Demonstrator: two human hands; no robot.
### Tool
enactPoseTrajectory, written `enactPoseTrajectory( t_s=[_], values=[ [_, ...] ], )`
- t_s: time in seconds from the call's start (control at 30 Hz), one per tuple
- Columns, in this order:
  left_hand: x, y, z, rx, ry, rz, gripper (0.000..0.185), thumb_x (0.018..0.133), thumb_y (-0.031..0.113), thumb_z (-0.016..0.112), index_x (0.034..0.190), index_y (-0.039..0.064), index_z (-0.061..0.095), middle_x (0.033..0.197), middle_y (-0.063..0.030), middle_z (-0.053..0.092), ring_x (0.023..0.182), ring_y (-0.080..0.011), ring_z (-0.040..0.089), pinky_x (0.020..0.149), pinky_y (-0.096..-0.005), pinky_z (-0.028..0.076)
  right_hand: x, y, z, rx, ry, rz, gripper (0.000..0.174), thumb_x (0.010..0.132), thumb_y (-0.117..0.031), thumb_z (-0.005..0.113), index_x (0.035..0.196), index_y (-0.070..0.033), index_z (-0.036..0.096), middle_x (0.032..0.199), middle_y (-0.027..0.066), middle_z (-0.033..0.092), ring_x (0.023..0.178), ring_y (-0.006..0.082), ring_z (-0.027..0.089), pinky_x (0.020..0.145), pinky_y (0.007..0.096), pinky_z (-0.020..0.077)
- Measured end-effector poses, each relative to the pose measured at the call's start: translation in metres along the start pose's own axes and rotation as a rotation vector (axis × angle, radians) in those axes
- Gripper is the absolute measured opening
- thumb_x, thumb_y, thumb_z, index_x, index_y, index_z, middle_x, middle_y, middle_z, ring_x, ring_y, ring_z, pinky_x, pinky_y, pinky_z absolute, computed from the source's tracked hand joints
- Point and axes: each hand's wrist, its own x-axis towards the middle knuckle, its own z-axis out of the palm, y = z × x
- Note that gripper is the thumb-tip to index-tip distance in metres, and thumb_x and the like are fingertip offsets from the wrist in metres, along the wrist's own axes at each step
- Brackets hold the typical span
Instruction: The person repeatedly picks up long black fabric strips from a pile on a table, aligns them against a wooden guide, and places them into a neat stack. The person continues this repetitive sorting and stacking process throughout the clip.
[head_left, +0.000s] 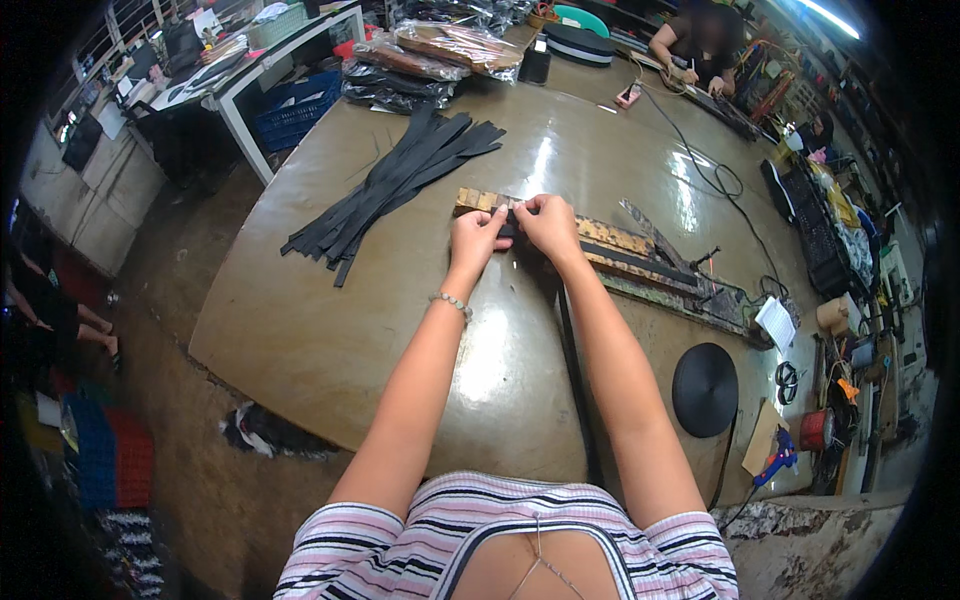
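Observation:
My left hand (478, 238) and my right hand (551, 226) meet at the left end of a long, worn cutting jig (615, 234) with yellow, stained faces. Between the fingertips of both hands is a short bit of black webbing strap (507, 225), mostly hidden by the fingers. Along the jig to the right lies a flat black strap (637, 264). A hinged metal blade or lever (654, 234) slants up from the jig's far side. Left of my hands, a loose pile of cut black strips (394, 187) is spread on the tabletop (300, 315).
A coiled roll of black webbing (705, 390) lies right of my forearm, near a blue hot glue gun (776, 459). Plastic-wrapped bundles (442, 56) are stacked at the back. A black cable (694, 142) crosses the table's right side. A co-worker (697, 60) sits at the far right corner.

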Motion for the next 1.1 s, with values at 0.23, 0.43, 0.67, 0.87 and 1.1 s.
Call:
enactPoseTrajectory(
  t_s=[0.23, 0.43, 0.67, 0.87, 1.1],
  values=[
    [0.001, -0.003, 0.006, 0.107, 0.065, 0.003, 0.035, 0.082, 0.028, 0.068, 0.077, -0.006, 0.061, 0.071, -0.0091, 0.063, 0.052, -0.0127, 0.06, 0.045, -0.0199, 0.049, -0.011, 0.028, -0.133, 0.063, -0.262, -0.051, 0.041, 0.071, -0.043, 0.073, 0.072, -0.002, 0.065, 0.06, 0.0011, 0.055, 0.052, 0.0117, 0.048, 0.049, 0.0278, 0.0401],
    [0.0, -0.001, 0.008, 0.13, 0.082, 0.002, 0.035, 0.081, 0.028, 0.069, 0.074, -0.006, 0.062, 0.071, -0.0083, 0.061, 0.054, -0.0116, 0.058, 0.047, -0.0199, 0.051, -0.04, 0.14, -0.296, 0.263, -0.045, 0.261, 0.032, 0.077, -0.037, 0.07, 0.07, -0.007, 0.062, 0.052, -0.0076, 0.041, 0.04, 0.0032, 0.03, 0.038, 0.0219, 0.0178],
    [-0.001, 0.001, 0.009, 0.147, 0.103, 0.004, 0.038, 0.081, 0.029, 0.067, 0.074, -0.007, 0.06, 0.071, -0.0107, 0.063, 0.053, -0.0159, 0.063, 0.046, -0.0216, 0.049, -0.074, 0.235, -0.246, 0.255, 0.208, 0.27, 0.028, 0.083, -0.036, 0.064, 0.071, -0.011, 0.061, 0.054, -0.0102, 0.039, 0.045, 0.0024, 0.03, 0.042, 0.0221, 0.0189],
    [0.001, -0.001, 0.009, 0.175, 0.118, 0.002, 0.038, 0.082, 0.03, 0.067, 0.074, -0.007, 0.06, 0.068, -0.0112, 0.063, 0.052, -0.0164, 0.063, 0.045, -0.0219, 0.049, -0.072, 0.263, -0.245, 0.206, 0.199, 0.29, 0.026, 0.08, -0.026, 0.067, 0.075, -0.001, 0.063, 0.067, -0.0032, 0.056, 0.061, 0.0062, 0.044, 0.055, 0.0227, 0.0355],
    [-0.005, -0.001, 0.006, 0.218, 0.06, 0.101, 0.035, 0.085, 0.029, 0.063, 0.076, -0.004, 0.059, 0.066, -0.0114, 0.063, 0.051, -0.0151, 0.063, 0.045, -0.0222, 0.046, -0.038, 0.173, -0.284, -0.436, 0.503, 0.109, 0.036, 0.074, -0.036, 0.068, 0.069, 0.0, 0.064, 0.06, 0.0144, 0.06, 0.055, 0.0252, 0.057, 0.054, 0.0362, 0.043]
  ],
)
